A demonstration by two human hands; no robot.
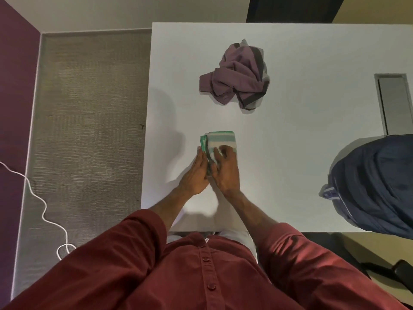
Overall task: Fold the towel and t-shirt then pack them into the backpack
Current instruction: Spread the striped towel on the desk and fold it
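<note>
Towel (221, 139): folded small, near side of table (301, 121). Left hand (194, 173): straight fingers against its left edge. Right hand (226, 170): blurred, fingers apparently spread flat on top. T-shirt (234, 74): crumpled, far. Backpack (375, 186): right edge.

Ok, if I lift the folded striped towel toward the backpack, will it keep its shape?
Probably not: the folded striped towel is soft cloth in stacked layers, edges showing at its left side, so lifted by one corner it would likely unfold. It looks light and unlikely to slip. Clamping the whole stack between left hand and right hand seems safest.
</note>
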